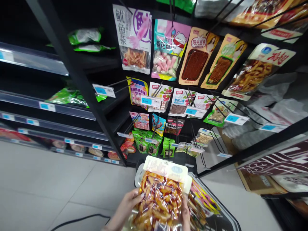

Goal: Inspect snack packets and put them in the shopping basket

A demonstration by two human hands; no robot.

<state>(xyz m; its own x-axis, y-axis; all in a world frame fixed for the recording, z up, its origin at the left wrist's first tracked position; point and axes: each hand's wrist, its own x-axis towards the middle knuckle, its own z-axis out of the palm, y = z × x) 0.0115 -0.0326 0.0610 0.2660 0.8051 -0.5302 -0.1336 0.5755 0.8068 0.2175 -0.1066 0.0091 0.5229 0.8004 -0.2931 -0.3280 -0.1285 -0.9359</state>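
Observation:
Both my hands hold clear snack packets (161, 195) with a pale top band and brown, glossy food pieces inside. At least two seem stacked, as a second pale edge shows at the right. My left hand (128, 203) grips the left side, thumb on the front. At the right side, my right hand (185, 211) is closed on the edge, its fingers partly hidden. Behind and below the packets sits a dark basket (227, 205) with a grey rim, holding several colourful packets (204, 199).
Ahead stands a black rack with hanging snack bags (134, 41) on metal hooks with price tags (150, 101). Shelves (31, 61) run along the left. A dark rail (255, 144) slants across the right, near a cardboard box (260, 183). A black cable (81, 219) lies on the tiled floor.

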